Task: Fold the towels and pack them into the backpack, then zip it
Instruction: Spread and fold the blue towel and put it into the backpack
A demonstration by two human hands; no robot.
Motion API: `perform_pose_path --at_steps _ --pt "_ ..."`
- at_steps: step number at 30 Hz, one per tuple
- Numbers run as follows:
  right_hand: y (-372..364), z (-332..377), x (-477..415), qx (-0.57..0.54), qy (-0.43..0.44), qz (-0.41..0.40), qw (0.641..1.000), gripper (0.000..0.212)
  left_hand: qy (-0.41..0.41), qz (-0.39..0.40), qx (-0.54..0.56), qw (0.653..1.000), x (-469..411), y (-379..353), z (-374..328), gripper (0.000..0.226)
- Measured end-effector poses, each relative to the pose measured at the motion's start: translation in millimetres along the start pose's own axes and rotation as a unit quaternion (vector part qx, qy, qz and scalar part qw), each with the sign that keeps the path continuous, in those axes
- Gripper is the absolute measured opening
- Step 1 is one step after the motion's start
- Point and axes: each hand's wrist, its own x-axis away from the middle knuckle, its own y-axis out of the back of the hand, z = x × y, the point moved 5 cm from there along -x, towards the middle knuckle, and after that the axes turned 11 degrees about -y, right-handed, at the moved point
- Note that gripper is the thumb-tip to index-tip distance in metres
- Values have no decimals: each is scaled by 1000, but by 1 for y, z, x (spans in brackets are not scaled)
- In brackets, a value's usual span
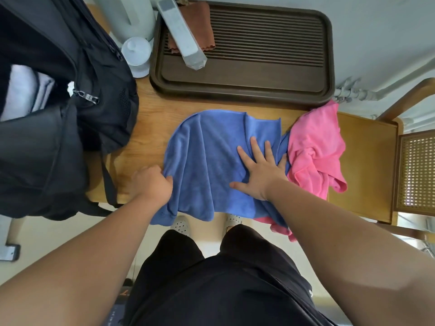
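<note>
A blue towel [211, 151] lies spread on the wooden table [150, 128], its near edge hanging over the front. My left hand [151, 182] grips the towel's left edge with curled fingers. My right hand [259, 168] presses flat on the towel's right part, fingers spread. A crumpled pink towel [315, 151] lies just right of the blue one, partly under it at the table's edge. The black backpack [58, 114] stands at the left, its main compartment unzipped, with pale folded cloth [26, 90] showing inside.
A dark brown slatted tray [247, 74] sits at the back of the table, holding a brown cloth [195, 27] and a long grey box [181, 31]. A white lidded cup [136, 52] stands beside it. A wooden chair [367, 161] is at the right.
</note>
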Motion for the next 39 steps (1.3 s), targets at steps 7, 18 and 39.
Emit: perform_pose_path --at_steps 7,18,39 --pt "14 24 14 90 15 -134 987 93 -40 -54 163 984 -1 36 -2 19" --pt "-13 58 9 73 68 24 995 113 -53 111 151 981 -12 88 -14 13" --pt "8 31 18 -552 -54 45 831 103 -66 -19 318 946 -19 21 -85 19"
